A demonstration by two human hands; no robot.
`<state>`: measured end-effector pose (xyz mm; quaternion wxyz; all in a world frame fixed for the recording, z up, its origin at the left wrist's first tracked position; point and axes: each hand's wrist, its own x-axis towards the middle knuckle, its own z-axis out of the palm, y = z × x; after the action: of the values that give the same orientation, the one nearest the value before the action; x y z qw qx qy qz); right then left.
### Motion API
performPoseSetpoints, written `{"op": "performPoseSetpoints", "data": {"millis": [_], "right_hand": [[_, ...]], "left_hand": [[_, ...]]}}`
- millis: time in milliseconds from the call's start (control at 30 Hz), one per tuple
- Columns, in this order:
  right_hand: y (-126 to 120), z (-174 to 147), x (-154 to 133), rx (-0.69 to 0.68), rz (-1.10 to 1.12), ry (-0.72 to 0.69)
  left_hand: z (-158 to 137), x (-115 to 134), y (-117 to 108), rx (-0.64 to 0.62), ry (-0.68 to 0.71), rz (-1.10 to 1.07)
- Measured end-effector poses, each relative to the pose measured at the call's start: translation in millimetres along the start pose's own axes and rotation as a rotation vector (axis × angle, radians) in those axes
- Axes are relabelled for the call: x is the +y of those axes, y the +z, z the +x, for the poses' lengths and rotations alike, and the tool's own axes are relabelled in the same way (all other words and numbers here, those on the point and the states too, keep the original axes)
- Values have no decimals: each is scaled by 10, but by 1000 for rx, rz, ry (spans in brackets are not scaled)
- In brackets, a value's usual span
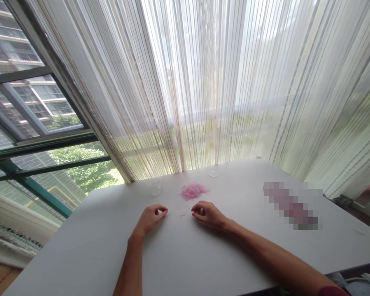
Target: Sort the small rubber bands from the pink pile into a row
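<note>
On the white table (169, 246), a heap of thin pink, lilac and bluish bits (193, 191) lies just beyond my hands. They look like tiny rubber bands, but they are too small to be sure. A few loose pink bits (182, 214) rest between my two hands. My left hand (152, 218) is left of them, thumb and forefinger pinched together. Opposite it, my right hand (210, 215) is curled, its thumb and fingertips close together beside the loose bits. Whatever either pinch holds, if anything, is too small to make out.
A clear round container (156, 188) stands behind my left hand. A clear shallow dish or lid (213, 173) lies near the far edge. At the right is a pixelated patch (291, 205). Sheer striped curtains (203, 102) hang behind the table, with a window at left.
</note>
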<state>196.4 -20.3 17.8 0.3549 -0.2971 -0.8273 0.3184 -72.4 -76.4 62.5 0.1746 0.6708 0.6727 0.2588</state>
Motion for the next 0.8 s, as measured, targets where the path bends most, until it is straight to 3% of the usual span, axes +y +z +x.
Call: {"op": "performPoseSetpoints", "data": {"millis": [233,800], "right_hand": [[85,127,-70,-76,-168,-28],[338,352,-149,-107,-274,22]], "left_hand": [[-16,-82,-59,-84,-63,-46],[-42,-71,-38,-48,-69,-48]]}}
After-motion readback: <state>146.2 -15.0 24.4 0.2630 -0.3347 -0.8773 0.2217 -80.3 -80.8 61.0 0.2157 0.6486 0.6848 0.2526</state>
